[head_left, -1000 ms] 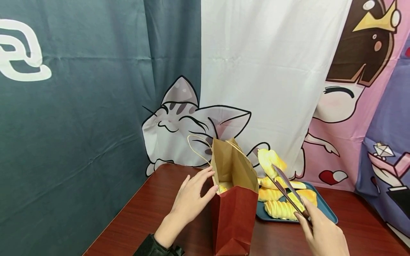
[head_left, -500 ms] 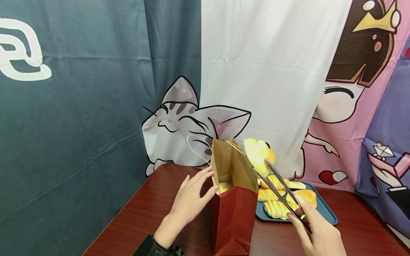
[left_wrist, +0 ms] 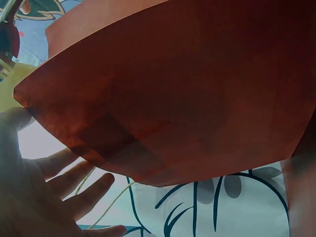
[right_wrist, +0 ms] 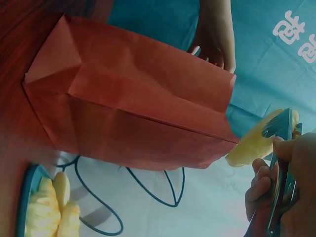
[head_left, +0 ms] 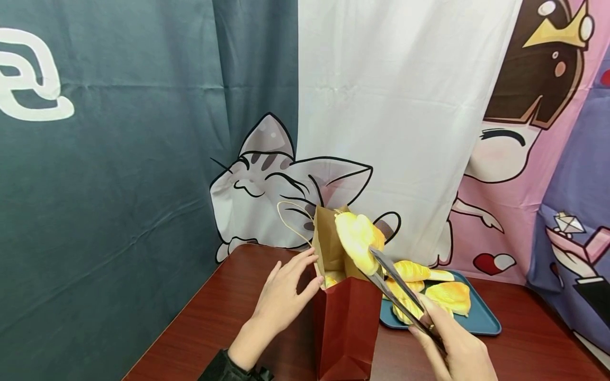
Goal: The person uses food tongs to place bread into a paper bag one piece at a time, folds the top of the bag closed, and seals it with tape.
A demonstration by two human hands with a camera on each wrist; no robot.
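Your red paper bag (head_left: 350, 323) stands upright on the table (head_left: 224, 301), with its mouth upward, so I tell every place from this bag. At its left edge is your left hand (head_left: 284, 295): the fingers are spread and rather straight, the tips touching the rim, seemingly to steady it and not to grasp it. On the right side of the bag, your right hand (head_left: 459, 341) is closed around the tongs (head_left: 399, 281), and the tongs pinch one piece of bread (head_left: 357, 238).

This piece is above the mouth of the bag, toward its right side, and not inside; whether it touches the rim, I cannot tell.

About the progress, I judge that the work is partly done. Low in the bag a bit of yellow (head_left: 330, 281) is visible, probably bread already put there; how many pieces are inside, the paper hides. The piece in your tongs is brought to the bag but not yet released. To the right of the bag, the blue tray (head_left: 480, 318) bears several more, at least four by my count, among them a flat golden bread (head_left: 448, 297). If all must go in, these are what is left.
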